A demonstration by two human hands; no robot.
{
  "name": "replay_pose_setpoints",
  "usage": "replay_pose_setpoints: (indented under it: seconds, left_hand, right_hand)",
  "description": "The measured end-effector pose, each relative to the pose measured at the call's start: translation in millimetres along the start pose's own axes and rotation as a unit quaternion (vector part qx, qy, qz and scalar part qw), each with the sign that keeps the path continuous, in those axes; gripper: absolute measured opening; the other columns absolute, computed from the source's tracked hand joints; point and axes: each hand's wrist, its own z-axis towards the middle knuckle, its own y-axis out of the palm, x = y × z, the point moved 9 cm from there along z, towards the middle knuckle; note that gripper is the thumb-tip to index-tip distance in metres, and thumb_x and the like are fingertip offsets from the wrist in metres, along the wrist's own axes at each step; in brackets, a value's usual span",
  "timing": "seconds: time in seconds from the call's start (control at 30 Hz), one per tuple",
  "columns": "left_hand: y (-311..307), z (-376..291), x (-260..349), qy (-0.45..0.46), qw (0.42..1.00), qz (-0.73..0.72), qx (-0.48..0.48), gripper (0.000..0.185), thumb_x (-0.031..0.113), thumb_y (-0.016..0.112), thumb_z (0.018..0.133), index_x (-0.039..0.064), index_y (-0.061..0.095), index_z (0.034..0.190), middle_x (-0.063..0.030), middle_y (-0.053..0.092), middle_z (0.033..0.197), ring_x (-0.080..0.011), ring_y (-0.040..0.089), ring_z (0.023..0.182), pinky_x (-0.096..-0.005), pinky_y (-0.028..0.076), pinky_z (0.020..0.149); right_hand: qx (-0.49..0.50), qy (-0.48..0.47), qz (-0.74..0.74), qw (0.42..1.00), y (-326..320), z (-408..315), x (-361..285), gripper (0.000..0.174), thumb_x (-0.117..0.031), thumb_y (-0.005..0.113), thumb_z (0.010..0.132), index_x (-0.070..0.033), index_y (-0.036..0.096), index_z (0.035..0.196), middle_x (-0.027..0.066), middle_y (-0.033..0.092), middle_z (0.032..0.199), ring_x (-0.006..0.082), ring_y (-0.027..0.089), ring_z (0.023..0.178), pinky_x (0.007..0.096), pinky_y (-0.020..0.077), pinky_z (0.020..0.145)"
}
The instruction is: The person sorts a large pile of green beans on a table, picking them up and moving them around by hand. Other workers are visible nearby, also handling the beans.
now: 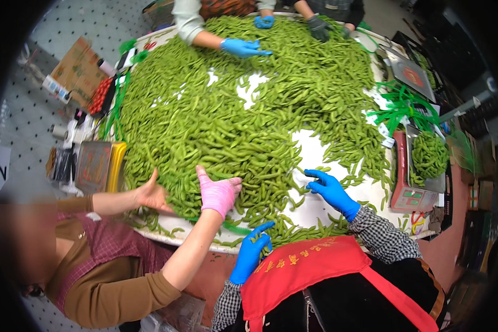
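Observation:
Green soybean pods [232, 124] cover most of the white table [311, 149]. My left hand [251, 253], in a blue glove, is at the near table edge in front of my red apron. A few pods [265, 251] show between its curled fingers and thumb. My right hand [332, 193], also blue-gloved, hovers over a bare white patch with its fingers apart and nothing in them. Scattered pods lie between my two hands along the near edge.
At left, a co-worker's pink-gloved hand [219, 191] and bare hand [153, 195] surround pods and green netting. Across the table are another person's blue glove [242, 47] and a dark glove [319, 28]. A red scale [415, 197] bearing netted pods [429, 155], and green mesh strips [408, 108], stand right.

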Motion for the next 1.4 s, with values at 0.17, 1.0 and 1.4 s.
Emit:
replay_pose_setpoints:
  seconds: [0.17, 1.0, 1.4]
  left_hand:
    - [1.1, 14.8, -19.5, 0.006, 0.998, 0.055, -0.038, 0.039, 0.008, 0.052, 0.096, -0.004, 0.058, 0.132, -0.0011, 0.059, 0.074, -0.0068, 0.052, 0.069, -0.0199, 0.042, 0.068]
    - [34.2, 63.4, -16.1, -0.098, 0.993, -0.002, -0.065, 0.038, 0.012, 0.054, 0.094, -0.003, 0.06, 0.127, 0.0011, 0.06, 0.072, -0.0042, 0.052, 0.061, -0.0184, 0.041, 0.055]
    - [38.5, 62.0, -12.2, -0.112, 0.992, -0.029, -0.053, 0.035, 0.015, 0.052, 0.094, -0.002, 0.062, 0.122, 0.0031, 0.052, 0.067, -0.0042, 0.045, 0.057, -0.019, 0.033, 0.051]
  right_hand:
    - [0.131, -0.089, -0.113, 0.981, -68.0, -2.4, -2.6, 0.04, -0.015, 0.065, 0.094, -0.009, 0.06, 0.133, 0.0124, 0.064, 0.125, 0.0212, 0.065, 0.104, 0.0347, 0.0537, 0.089]
    - [0.043, -0.147, -0.145, 0.978, -55.6, 14.0, 3.4, 0.033, -0.012, 0.067, 0.088, -0.018, 0.072, 0.121, 0.0149, 0.049, 0.147, 0.0312, 0.055, 0.128, 0.0389, 0.0479, 0.105]
    - [0.309, -0.113, -0.12, 0.937, -182.5, 51.6, -3.4, 0.026, -0.004, 0.06, 0.091, -0.007, 0.069, 0.115, 0.0126, 0.066, 0.117, 0.0247, 0.065, 0.104, 0.0358, 0.0516, 0.091]
